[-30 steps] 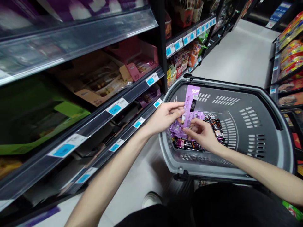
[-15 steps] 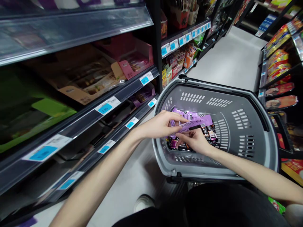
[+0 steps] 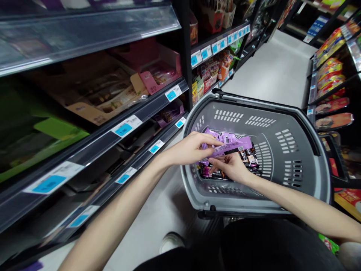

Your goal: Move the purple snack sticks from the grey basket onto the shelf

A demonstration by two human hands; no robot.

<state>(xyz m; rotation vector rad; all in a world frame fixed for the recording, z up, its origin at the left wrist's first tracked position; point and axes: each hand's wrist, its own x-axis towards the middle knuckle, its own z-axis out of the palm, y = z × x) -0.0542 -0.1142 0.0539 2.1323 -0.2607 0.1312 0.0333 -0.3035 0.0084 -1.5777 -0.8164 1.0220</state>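
Note:
A grey shopping basket stands in the aisle in front of me, with several purple and dark snack packets lying in its bottom. My left hand and my right hand both reach into it. Together they pinch a flat purple packet that lies nearly level just above the pile. The left thumb and fingers close on its near-left end. Fingers of the right hand grip its lower edge from underneath.
Store shelves with blue price tags run along my left, holding brown, pink and green display boxes. More shelves with red and yellow packets line the right. The pale floor stretches ahead beyond the basket. My shoe shows below.
A second ago the purple packet stood upright above the basket. Both hands have since tipped it flat and lowered it onto the pile; over the last half second almost nothing moved.

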